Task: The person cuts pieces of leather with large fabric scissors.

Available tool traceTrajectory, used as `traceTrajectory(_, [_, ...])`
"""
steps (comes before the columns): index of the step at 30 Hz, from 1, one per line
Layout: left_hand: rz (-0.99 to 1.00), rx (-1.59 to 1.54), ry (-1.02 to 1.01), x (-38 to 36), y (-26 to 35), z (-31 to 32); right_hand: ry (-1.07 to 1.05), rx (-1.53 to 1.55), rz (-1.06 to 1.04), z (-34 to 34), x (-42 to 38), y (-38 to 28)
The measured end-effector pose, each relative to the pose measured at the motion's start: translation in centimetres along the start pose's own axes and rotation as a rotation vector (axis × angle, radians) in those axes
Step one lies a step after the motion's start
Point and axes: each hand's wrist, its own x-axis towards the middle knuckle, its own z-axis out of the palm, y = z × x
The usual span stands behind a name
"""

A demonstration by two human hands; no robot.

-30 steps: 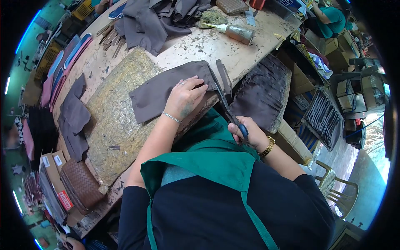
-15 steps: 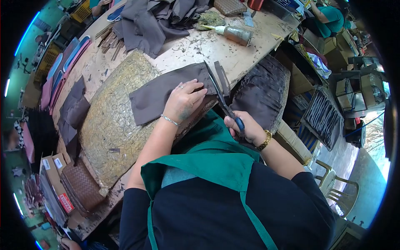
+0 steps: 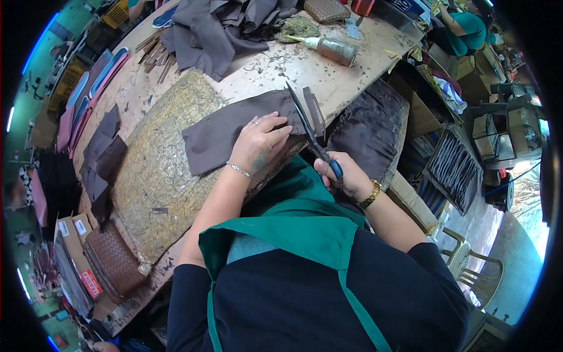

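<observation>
While the left hand (image 3: 258, 145) lies flat on the brown fabric piece (image 3: 234, 129), fingers spread and pressing it down onto the worn cutting pad (image 3: 158, 176), the right hand (image 3: 346, 176) is closed around the blue handles of the scissors (image 3: 309, 132). Blades point away across the tabletop (image 3: 281, 64), running along the right edge of the cloth, where a narrow strip (image 3: 315, 108) lies just beside the blades. That cloth sits near the front edge of the tabletop, close in to the body. It looks thin, limp and light, the sort of material that creeps and puckers under a blade, so a flat palm close beside the cut line seems the sound place to hold it, with the free end left lying on the pad. Far across, a loose heap of the same brown cloth (image 3: 223, 26) is bunched up, a glue bottle (image 3: 334, 48) lies on its side to the right, and more brown offcuts (image 3: 102, 158) rest at the left. Off the right edge, a stack of dark cut strips (image 3: 369, 129) waits on a box
</observation>
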Motion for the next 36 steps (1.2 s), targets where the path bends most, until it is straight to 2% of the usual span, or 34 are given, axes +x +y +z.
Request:
traceTrajectory(6, [-0.004, -0.013, 0.029, 0.1, 0.2, 0.0, 0.062, -0.102, -0.05, 0.2, -0.4, -0.7])
traceTrajectory(9, [-0.008, -0.031, 0.047, 0.1, 0.3, 0.0, 0.096, -0.138, -0.001, 0.5, -0.4, -0.5])
traceTrajectory(15, [0.015, -0.14, 0.163, 0.9, 0.1, -0.4, 0.11, 0.028, -0.042, 1.0, -1.1, 0.4])
traceTrajectory(17, [-0.099, -0.281, 0.389, 2.6, 1.2, -2.2, 0.075, 0.103, -0.063, 0.8, -1.1, 0.7])
traceTrajectory(19, [-0.36, -0.508, 0.551, 4.5, 3.0, -4.8, 0.042, 0.161, -0.048, 0.7, -1.1, 0.9])
traceTrajectory(20, [-0.272, -0.708, 0.788, 5.5, 2.4, -5.0, 0.015, 0.214, -0.031, 0.7, -1.0, 0.9])
traceTrajectory(21, [-0.271, -0.76, 0.964, 6.4, 2.4, -6.1, 0.019, 0.183, -0.026, 0.7, -0.8, 1.1])
traceTrajectory(22, [-0.369, -0.88, 1.093, 6.5, 2.1, -7.2, 0.006, 0.176, -0.027, 0.7, -0.7, 1.2])
traceTrajectory(24, [-0.356, -1.193, 1.277, 6.4, 2.6, -9.5, 0.029, 0.124, -0.056, 0.8, -0.5, 1.3])
traceTrajectory(27, [-0.418, -1.065, 1.324, 2.3, 0.4, -9.5, 0.021, 0.122, -0.06, 0.7, -0.5, 1.4])
traceTrajectory(29, [-0.675, -0.954, 1.331, -2.3, 0.8, -9.0, 0.021, 0.116, -0.067, 0.6, -0.6, 1.4])
traceTrajectory(31, [-0.927, -0.723, 1.208, -8.4, 0.8, -8.6, 0.027, 0.057, -0.083, 0.3, -0.3, 1.8])
traceTrajectory(33, [-0.94, -0.476, 1.069, -13.4, 1.5, -8.3, 0.057, -0.018, -0.088, 0.5, -0.4, 1.5])
traceTrajectory(35, [-0.926, -0.388, 1.008, -14.3, 2.7, -8.8, 0.058, -0.044, -0.076, 0.5, -0.3, 1.4])
traceTrajectory(36, [-0.736, -0.014, 0.876, -13.3, 3.9, -9.4, 0.066, -0.076, -0.067, 0.3, -0.4, 1.3])
